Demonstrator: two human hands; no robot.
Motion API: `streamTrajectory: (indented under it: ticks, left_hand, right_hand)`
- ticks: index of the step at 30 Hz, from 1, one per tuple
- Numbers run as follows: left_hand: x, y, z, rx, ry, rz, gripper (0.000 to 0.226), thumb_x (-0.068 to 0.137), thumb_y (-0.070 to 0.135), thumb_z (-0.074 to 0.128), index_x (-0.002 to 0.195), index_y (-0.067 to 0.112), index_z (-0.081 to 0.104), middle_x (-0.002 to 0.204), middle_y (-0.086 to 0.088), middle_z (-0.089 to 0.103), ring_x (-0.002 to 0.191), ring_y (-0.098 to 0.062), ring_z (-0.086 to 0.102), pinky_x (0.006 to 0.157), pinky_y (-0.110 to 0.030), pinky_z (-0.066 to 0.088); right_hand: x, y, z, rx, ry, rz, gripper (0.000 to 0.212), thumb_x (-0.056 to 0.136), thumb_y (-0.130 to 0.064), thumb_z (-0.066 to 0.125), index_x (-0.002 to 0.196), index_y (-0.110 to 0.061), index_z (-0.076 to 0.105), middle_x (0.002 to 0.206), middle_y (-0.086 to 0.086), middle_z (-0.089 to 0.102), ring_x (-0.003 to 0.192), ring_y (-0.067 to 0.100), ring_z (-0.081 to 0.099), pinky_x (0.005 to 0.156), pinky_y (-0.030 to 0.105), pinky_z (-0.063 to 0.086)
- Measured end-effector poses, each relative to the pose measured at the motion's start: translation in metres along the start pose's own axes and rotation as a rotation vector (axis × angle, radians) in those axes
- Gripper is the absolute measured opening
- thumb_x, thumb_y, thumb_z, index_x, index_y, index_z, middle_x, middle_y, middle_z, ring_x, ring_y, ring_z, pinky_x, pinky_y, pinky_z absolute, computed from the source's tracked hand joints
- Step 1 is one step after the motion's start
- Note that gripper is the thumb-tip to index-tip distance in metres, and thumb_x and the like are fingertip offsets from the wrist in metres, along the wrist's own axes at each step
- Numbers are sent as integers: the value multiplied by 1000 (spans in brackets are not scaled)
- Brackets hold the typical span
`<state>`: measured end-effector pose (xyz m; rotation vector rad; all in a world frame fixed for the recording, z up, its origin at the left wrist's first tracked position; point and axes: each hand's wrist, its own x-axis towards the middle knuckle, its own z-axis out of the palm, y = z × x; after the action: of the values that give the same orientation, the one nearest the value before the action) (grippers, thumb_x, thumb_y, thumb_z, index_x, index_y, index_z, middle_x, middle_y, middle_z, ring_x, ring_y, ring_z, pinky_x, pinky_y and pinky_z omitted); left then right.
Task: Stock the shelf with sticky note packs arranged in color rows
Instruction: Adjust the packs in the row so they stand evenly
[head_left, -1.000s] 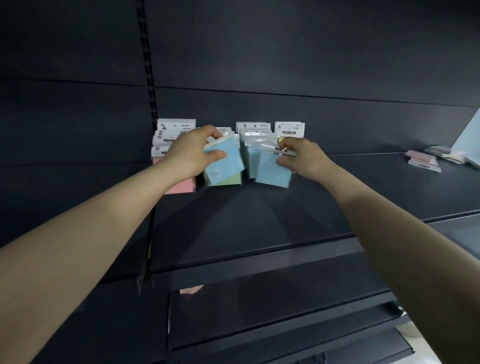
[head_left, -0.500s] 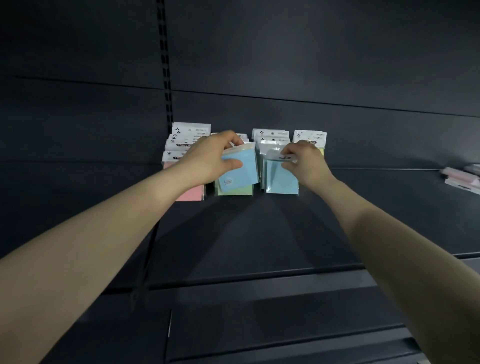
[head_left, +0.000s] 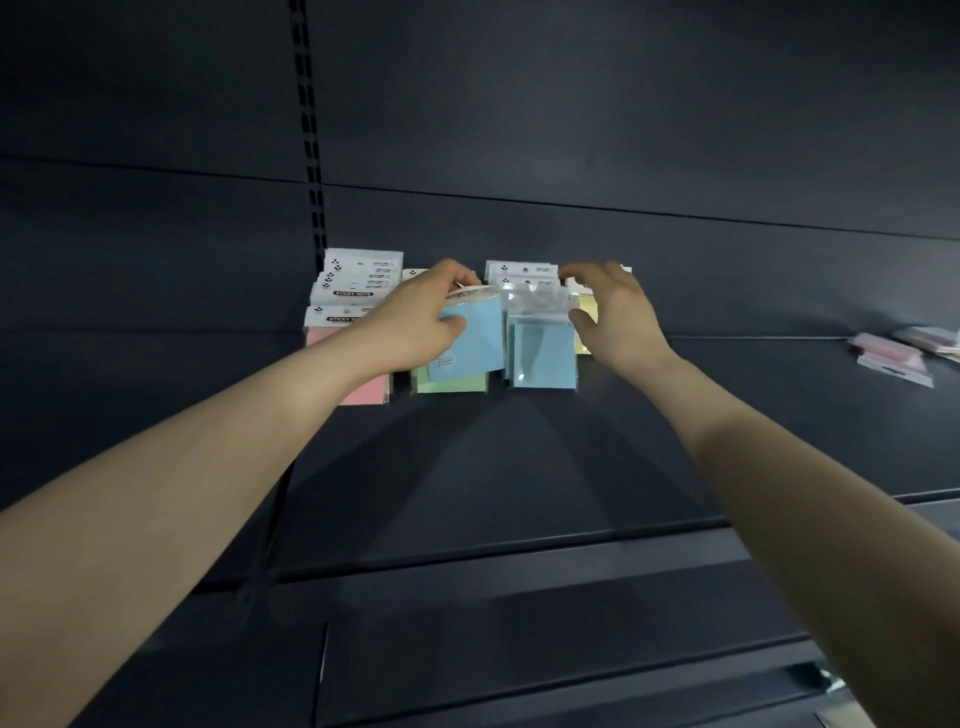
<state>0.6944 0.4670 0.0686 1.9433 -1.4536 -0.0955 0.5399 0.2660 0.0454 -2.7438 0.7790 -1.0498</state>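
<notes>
fingers (head_left: 449, 275), left hand (head_left: 415, 322): gripping blue pack (head_left: 470, 348) | right hand (head_left: 618, 312): slack at blue row (head_left: 543, 358) | step: filling blue | next, likely: stand pack in front

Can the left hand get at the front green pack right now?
Probably not directly: the left hand grips a blue pack, and that pack sits in front of most of the green pack.

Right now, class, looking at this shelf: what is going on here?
A person is stocking a dark shelf with sticky note packs stood in colour rows. The left hand grips a blue pack, tilted, in front of the green row. The right hand is at the front pack of the blue row, fingers loosely spread, not clearly gripping it. Loose packs lie far right.
</notes>
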Motion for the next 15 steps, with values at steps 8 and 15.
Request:
streamTrajectory:
  ticks: [8,15]
  left_hand:
    - [8,13,15,-50,-23,185,41,86,10,64,117,32,46,119,5,49,110,-8,48,93,-25,37]
    - [6,23,26,10,0,324,51,77,25,77,122,27,53,122,8,46,112,-6,48,97,-25,40]
  right_hand:
    - [-21,-27,-40,717,-471,219,29,82,-13,75,110,-10,69,111,4,70,104,7,64,97,21,48]
    - [-40,-16,-43,795,-373,311,24,84,-15,74,107,-10,69,97,7,73,82,8,64,68,22,49]
